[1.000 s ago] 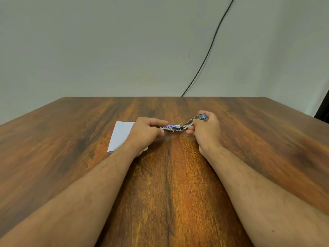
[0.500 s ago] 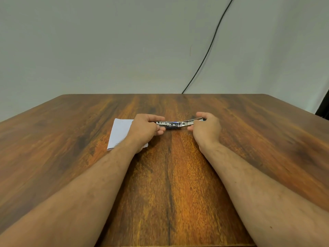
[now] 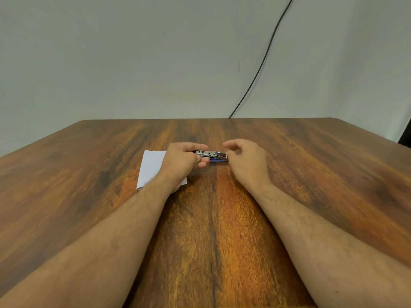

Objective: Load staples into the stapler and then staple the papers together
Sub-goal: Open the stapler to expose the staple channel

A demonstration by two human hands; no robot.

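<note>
A small stapler (image 3: 212,155) with a silver metal top and a blue base lies flat near the middle of the wooden table (image 3: 89,174). My left hand (image 3: 182,162) grips its left end. My right hand (image 3: 246,162) hovers just off its right end with the fingers curled apart and nothing in them. White papers (image 3: 151,167) lie on the table to the left, partly hidden under my left hand and wrist. No loose staples show.
A black cable (image 3: 262,61) runs down the pale wall and meets the table's far edge. A dark object (image 3: 405,136) sits at the right border beyond the table's corner.
The stapler's raised arm has come down flat. My right hand has let go of its right end and opened. The left hand keeps its hold.
</note>
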